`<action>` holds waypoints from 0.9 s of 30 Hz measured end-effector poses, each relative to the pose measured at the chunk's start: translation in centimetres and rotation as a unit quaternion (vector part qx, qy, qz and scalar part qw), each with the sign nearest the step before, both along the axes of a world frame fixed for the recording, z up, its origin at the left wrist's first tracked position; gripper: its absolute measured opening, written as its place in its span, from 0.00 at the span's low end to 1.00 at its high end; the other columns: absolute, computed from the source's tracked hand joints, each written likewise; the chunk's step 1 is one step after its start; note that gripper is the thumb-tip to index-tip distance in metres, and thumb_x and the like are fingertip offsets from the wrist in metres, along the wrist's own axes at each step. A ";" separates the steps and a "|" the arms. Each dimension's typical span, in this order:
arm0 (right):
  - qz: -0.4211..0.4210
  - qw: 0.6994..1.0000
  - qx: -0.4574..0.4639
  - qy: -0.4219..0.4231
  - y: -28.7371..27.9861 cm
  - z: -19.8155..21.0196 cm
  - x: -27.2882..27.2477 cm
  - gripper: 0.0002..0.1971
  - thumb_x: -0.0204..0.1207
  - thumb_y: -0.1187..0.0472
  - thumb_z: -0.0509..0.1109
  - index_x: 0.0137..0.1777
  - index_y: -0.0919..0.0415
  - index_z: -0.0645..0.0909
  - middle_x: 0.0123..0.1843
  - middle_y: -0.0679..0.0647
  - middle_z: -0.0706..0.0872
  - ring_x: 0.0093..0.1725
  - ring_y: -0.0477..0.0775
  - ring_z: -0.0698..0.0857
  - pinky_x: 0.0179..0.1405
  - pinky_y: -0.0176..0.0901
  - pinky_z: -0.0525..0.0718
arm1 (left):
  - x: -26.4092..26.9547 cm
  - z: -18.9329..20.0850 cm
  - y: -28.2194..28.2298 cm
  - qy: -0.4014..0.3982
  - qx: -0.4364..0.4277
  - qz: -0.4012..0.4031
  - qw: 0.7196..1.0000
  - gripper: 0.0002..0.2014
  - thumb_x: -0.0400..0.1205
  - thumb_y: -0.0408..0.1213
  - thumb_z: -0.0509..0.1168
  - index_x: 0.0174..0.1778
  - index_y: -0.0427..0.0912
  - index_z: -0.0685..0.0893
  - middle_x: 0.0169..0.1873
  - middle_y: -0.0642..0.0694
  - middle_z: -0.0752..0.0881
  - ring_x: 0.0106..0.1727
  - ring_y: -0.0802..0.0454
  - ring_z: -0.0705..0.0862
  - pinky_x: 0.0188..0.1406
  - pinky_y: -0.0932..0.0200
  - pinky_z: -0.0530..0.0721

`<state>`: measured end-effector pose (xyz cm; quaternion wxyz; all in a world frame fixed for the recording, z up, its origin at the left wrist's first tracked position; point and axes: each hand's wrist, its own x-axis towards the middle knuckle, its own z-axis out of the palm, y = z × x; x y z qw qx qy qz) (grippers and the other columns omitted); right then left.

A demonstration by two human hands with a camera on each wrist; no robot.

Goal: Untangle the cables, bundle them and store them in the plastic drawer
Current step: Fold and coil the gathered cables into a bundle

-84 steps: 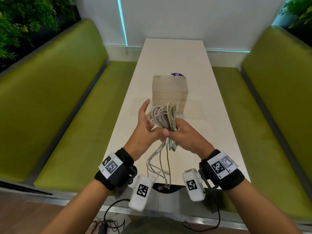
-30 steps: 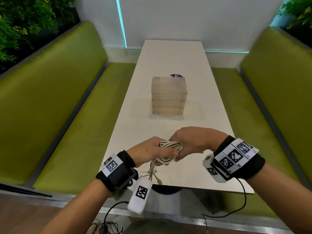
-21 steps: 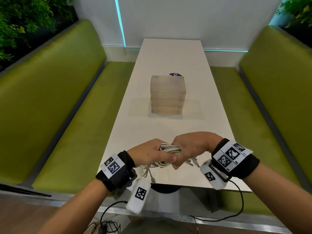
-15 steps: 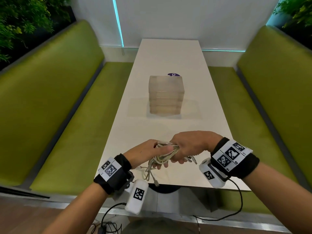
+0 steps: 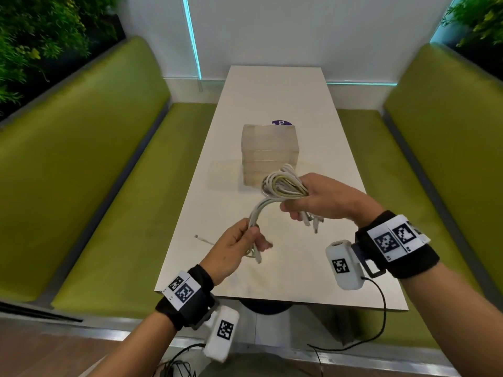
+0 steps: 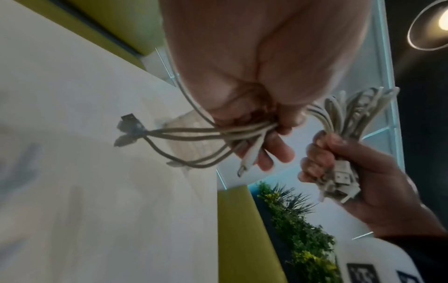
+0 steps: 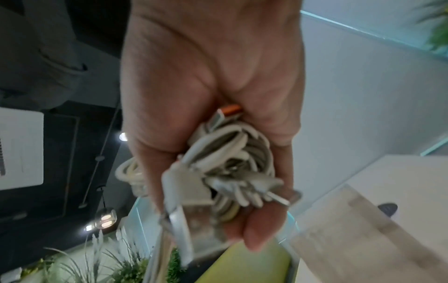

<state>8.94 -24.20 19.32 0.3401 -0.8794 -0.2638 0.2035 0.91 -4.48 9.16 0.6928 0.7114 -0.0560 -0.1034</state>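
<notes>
Nearest to me, the left hand is lifted just above the near end of the white table, fingers curled round the loose tails of the cables. From the wrist view, several pale strands pass through that fist and fan out below it, ending in small plugs that hang over the tabletop. One thin strand trails off to the left, its tip over the table edge; I cannot tell whether it touches the surface.

A little farther on and higher, the right hand is clenched on the folded loops of the same cables, whitish with a few yellowish ones among them. The loops poke out past the thumb side towards the drawer, and a cluster of connectors dangles beneath the fingers. Up close, the bundle fills the palm, with flat plugs sticking out in front. A short arc of cable bridges the gap between the two hands, which are near each other but apart.

Beyond the hands, mid-table, stands the plastic drawer, a translucent stacked unit, all its tiers pushed in. A purple round sticker peeks out just behind it. Green benches flank the table on both sides.
</notes>
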 end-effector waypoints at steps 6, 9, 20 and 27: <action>-0.074 0.996 0.046 0.023 2.3 -4.0 -1.6 0.08 0.76 0.55 0.70 0.38 0.55 0.85 0.34 0.50 0.89 0.32 0.45 0.86 0.36 0.45 0.84 | 0.9 1.1 -1.3 0.026 -0.186 0.157 0.970 0.12 0.88 0.40 0.52 0.57 0.38 0.77 0.53 0.40 0.90 0.58 0.46 0.87 0.64 0.49 0.82; -0.075 0.995 0.060 0.039 3.2 -5.5 -1.9 0.08 0.75 0.49 0.72 0.47 0.50 0.87 0.39 0.48 0.90 0.38 0.46 0.87 0.41 0.42 0.84 | 1.0 1.3 -1.7 0.032 -0.194 0.165 0.967 0.15 0.89 0.39 0.51 0.69 0.46 0.75 0.51 0.48 0.91 0.53 0.54 0.88 0.51 0.60 0.85; -0.090 0.988 0.078 0.096 4.1 -6.2 -2.2 0.13 0.64 0.48 0.81 0.43 0.54 0.87 0.38 0.52 0.90 0.37 0.49 0.86 0.41 0.42 0.80 | 0.7 1.6 -2.4 0.047 -0.162 0.181 0.969 0.14 0.89 0.40 0.50 0.64 0.48 0.78 0.56 0.45 0.88 0.57 0.53 0.86 0.52 0.60 0.83; -0.100 0.983 0.081 0.127 3.9 -6.3 -2.7 0.09 0.68 0.53 0.78 0.42 0.57 0.86 0.34 0.53 0.87 0.30 0.48 0.81 0.30 0.36 0.75 | 0.8 2.0 -0.8 0.059 -0.212 0.096 0.971 0.21 0.79 0.40 0.65 0.68 0.41 0.72 0.52 0.47 0.85 0.54 0.53 0.82 0.47 0.63 0.82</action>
